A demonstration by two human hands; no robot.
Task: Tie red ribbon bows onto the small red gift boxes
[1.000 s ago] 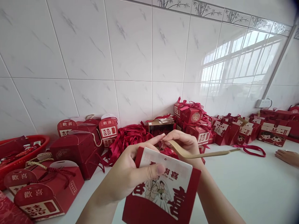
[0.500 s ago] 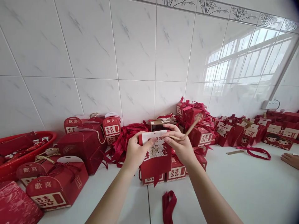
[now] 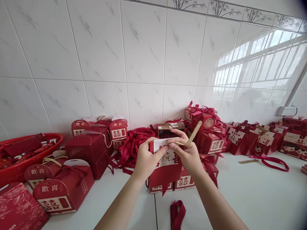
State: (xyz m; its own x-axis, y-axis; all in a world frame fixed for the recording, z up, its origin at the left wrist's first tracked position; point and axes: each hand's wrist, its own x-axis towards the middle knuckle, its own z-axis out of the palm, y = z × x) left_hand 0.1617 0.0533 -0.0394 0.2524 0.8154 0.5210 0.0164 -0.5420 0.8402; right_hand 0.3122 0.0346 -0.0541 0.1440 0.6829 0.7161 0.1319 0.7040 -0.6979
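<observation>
My left hand is closed on the left side of a red gift box, thumb across its pale top flap. A drawing and dark lettering show on the front, and a dark red ribbon tail hangs below. At the flap my right hand pinches a tan, flat ribbon between thumb and fingers. One end of this strip sticks up past the hand, while the other lies at the top edge of the box, partly hidden by fingertips. Both hands meet there, above the table.
Red boxes with handles stand on the left near a red basin. Behind my hands lie a heap of dark red ribbons and stacked, tied boxes. A loose ribbon lies in front. Red bags line the right.
The whole view has shifted a little, so things appear further right. My right hand's fingers have drawn closer to the flap, and the free ribbon end stands more upright. Both grips remain.
</observation>
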